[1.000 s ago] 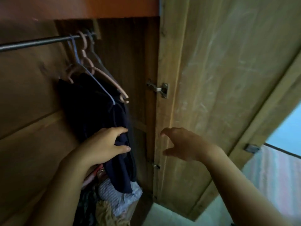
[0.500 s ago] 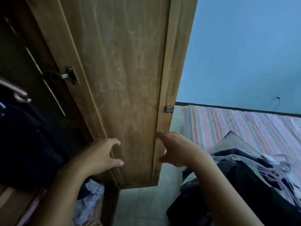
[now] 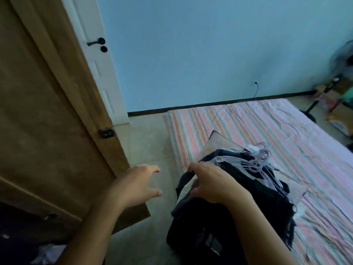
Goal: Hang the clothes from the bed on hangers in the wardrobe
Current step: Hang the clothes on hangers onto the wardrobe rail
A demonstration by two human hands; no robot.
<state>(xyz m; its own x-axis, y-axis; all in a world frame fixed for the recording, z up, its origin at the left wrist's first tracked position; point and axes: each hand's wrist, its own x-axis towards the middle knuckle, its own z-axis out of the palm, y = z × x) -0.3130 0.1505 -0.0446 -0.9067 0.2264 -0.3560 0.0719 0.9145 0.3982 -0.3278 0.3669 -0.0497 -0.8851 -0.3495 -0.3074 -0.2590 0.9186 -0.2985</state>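
A heap of dark clothes (image 3: pixel 248 197) lies at the near corner of the bed (image 3: pixel 267 127), which has a pink striped sheet. Several pale wire hangers (image 3: pixel 261 159) rest on top of the heap. My right hand (image 3: pixel 212 182) sits on the heap's left edge, its fingers pinching a fold of dark cloth. Left of the heap, my left hand (image 3: pixel 137 186) hovers over the floor, fingers spread and empty. The wardrobe's open wooden door (image 3: pixel 47 111) fills the left side; the wardrobe's inside is out of view.
A tiled floor strip (image 3: pixel 149 142) runs between the wardrobe door and the bed. A white room door (image 3: pixel 95 60) with a black handle stands behind. A pillow (image 3: pixel 215 144) lies behind the clothes. A standing fan (image 3: pixel 342 60) and boxes sit at far right.
My view has swung right from the wardrobe's inside to the bed. My left hand let go of the hung dark garment; my right hand moved from the door edge onto the clothes heap.
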